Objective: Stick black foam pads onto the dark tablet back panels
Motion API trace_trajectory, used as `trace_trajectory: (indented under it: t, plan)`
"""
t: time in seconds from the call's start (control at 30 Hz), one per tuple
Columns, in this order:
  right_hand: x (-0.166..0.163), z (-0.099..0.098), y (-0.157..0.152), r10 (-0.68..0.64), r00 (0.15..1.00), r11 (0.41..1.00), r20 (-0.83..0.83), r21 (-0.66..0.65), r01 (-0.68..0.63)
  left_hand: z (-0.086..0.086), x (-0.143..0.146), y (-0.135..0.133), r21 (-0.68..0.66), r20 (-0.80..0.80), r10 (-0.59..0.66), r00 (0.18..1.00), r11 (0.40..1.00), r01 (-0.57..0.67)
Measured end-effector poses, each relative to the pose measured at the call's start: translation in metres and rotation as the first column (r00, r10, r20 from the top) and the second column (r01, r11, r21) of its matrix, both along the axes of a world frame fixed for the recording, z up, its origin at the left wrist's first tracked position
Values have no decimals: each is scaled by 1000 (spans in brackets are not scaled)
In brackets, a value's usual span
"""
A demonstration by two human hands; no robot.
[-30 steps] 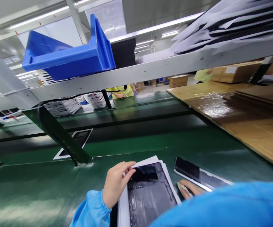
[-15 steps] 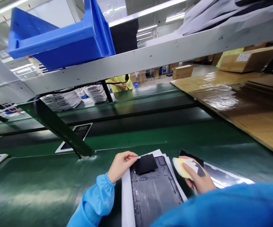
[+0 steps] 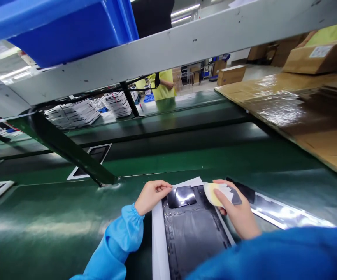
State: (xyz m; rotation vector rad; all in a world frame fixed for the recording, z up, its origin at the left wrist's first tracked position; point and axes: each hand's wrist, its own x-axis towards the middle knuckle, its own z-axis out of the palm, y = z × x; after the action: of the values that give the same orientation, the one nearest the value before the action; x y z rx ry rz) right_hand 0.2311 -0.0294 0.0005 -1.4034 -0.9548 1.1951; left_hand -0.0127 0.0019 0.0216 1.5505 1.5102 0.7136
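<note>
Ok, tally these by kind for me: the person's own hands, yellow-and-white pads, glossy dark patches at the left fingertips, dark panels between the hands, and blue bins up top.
Hands: 2 (left hand, right hand)
Yellow-and-white pad: 1
Glossy dark patch: 1
Dark panel: 1
Blue bin: 1
Total: 6

1 L hand, 1 R hand; 1 blk panel btwn; 1 film atop; 1 pad; 1 bin overhd
</note>
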Motion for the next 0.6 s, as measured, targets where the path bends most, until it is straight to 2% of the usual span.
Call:
trace_trajectory:
  t: [0.27,0.6]
  plan:
    - [-10,-1,-1,43,980,996,196,70,-57,4,12,-1,-1,-37,-49,998,999,49]
    - [-11,-17,5,70,975,993,212,83,-90,-3,16,-4,55,-101,-50,994,997,56]
